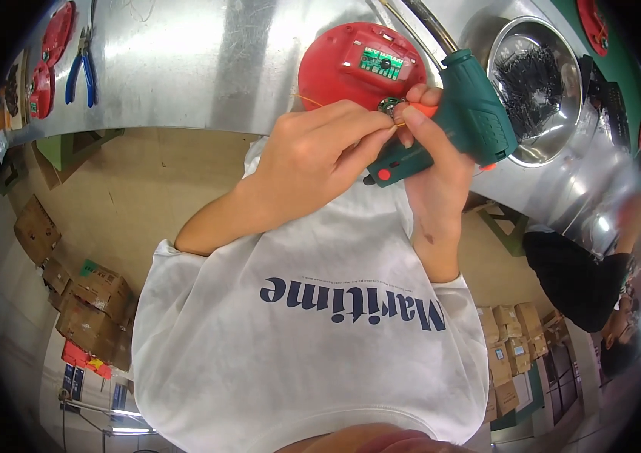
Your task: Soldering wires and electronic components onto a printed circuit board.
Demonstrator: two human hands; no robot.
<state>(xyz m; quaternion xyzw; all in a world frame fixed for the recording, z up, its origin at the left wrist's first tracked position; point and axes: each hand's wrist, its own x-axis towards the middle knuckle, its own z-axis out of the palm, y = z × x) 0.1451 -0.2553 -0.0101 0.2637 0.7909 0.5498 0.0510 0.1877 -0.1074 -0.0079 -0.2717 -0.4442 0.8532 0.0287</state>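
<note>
My left hand [320, 143] is closed in a pinch on a thin orange wire [307, 99], whose free end sticks out at its left. The fingertips of my right hand [437, 155] are closed around a small round circuit board [391, 105], right beside the left fingertips. A green soldering gun [475, 102] with a metal barrel lies across under my right hand; whether that hand also bears it is hidden. Just beyond the fingers sits a round red plastic housing [324, 68] with a green circuit board [381, 63] set in it.
A steel bowl [573, 124] of black wire pieces stands right of the soldering gun. Blue-handled pliers [80, 75] and red plastic parts [43, 87] lie on the metal bench [177, 60] at far left. Another person's dark sleeve [573, 272] shows at right. Cardboard boxes [98, 321] stand behind.
</note>
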